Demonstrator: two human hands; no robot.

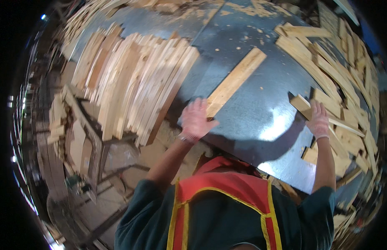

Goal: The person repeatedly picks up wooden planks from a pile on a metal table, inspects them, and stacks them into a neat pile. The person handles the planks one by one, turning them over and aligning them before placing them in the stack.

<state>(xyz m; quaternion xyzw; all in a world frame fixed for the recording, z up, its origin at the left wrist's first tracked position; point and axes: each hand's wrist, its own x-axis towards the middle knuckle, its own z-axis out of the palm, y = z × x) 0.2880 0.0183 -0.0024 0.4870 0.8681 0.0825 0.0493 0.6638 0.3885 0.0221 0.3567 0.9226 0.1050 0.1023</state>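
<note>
1. The near end of the single board (pixel 237 81) is partly covered by the left hand (pixel 196 119), whose outline is blurred; the thumb is held apart from the fingers, and whether the wood is gripped cannot be told.
2. The fingertips of the right hand (pixel 318 120) are hard to make out against a short block (pixel 300 105) near the table's right edge; whether it is grasped or only touched cannot be told.
3. The pile of offcuts (pixel 312 68) along the table's right side is partly lost in the dark rim of the view.
4. The single board is laid flat on the metal table (pixel 243 121), slanted from the near edge toward the far right corner; it is pale yellow-brown, straight and narrow.
5. A row of boards (pixel 135 79) is set side by side at the table's left.
</note>
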